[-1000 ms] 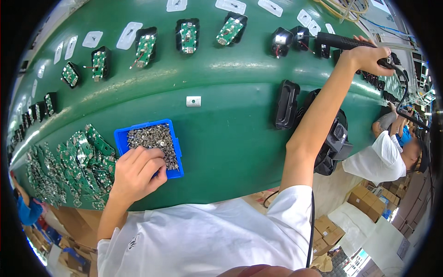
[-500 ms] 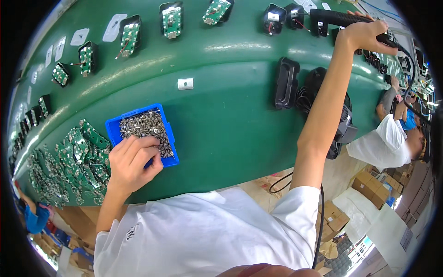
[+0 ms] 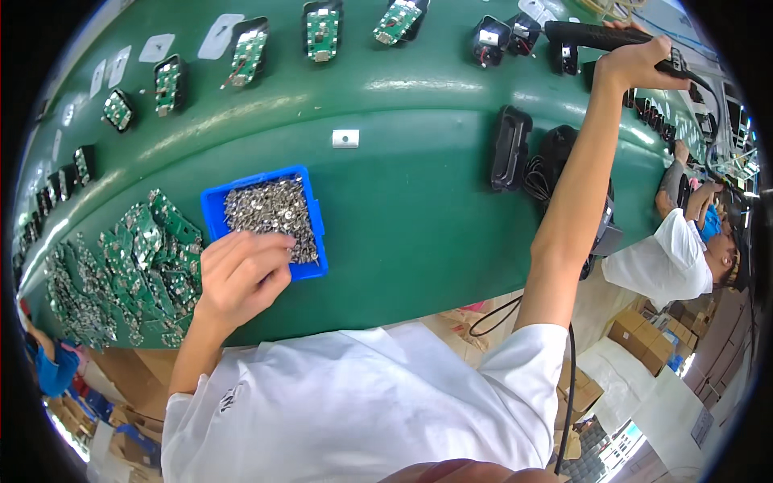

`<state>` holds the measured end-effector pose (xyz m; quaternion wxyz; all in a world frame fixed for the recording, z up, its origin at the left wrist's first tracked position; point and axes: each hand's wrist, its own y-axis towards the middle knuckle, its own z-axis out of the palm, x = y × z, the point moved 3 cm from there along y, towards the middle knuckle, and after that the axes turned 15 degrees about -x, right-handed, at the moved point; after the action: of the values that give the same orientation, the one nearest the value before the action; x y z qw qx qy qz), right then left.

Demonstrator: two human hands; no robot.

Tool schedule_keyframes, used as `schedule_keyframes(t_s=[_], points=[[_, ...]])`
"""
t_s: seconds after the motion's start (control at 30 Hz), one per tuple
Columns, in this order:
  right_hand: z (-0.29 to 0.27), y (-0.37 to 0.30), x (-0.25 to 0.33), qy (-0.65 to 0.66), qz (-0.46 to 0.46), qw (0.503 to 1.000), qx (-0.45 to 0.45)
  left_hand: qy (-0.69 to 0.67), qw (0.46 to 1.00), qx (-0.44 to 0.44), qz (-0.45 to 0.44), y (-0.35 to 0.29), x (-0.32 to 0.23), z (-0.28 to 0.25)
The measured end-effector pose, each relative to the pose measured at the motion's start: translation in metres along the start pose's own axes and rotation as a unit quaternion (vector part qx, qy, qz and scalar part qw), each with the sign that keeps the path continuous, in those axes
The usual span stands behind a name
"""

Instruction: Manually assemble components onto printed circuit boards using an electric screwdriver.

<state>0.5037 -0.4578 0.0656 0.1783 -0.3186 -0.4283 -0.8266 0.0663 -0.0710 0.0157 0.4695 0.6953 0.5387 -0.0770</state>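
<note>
My left hand (image 3: 241,278) rests over the near edge of a blue bin (image 3: 317,216), its fingers bent and its thumb drawn toward the fingertips. Small metal screws (image 3: 270,205) fill much of the bin, and my fingertips are among them. Whatever the fingers pinch is hidden. Far off to the right, my right hand (image 3: 640,66) grips a black electric screwdriver (image 3: 592,35) with a cable at its back end. The tool lies roughly level, pointing left, close to some black housings (image 3: 489,40).
Green circuit boards (image 3: 153,266) lie heaped left of the bin. Black housings holding boards (image 3: 322,34) line the far side. A small metal plate (image 3: 345,138), a black tray (image 3: 510,149) and a coiled cable (image 3: 535,177) lie on the green table. Another person (image 3: 668,253) sits at right.
The whole view has shifted slightly, so table things appear farther right. My left hand stays at the screws with its fingers drawn in; my right hand keeps hold of the screwdriver.
</note>
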Motion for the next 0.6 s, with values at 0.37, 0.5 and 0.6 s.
schedule_keyframes(t_s=[0.37, 0.5, 0.6], points=[[0.038, -0.077, 0.237, -0.231, 0.017, 0.972, 0.045, -0.298, 0.892, -0.125, -0.316, 0.023, -0.036, 0.012], [0.066, -0.155, 0.277, 0.393, 0.281, 0.862, 0.155, -0.379, 0.869, -0.086, -0.306, 0.024, -0.043, 0.025], [0.065, -0.172, 0.276, 0.454, 0.274, 0.824, 0.200, -0.413, 0.858, -0.082, -0.293, 0.024, -0.050, 0.030]])
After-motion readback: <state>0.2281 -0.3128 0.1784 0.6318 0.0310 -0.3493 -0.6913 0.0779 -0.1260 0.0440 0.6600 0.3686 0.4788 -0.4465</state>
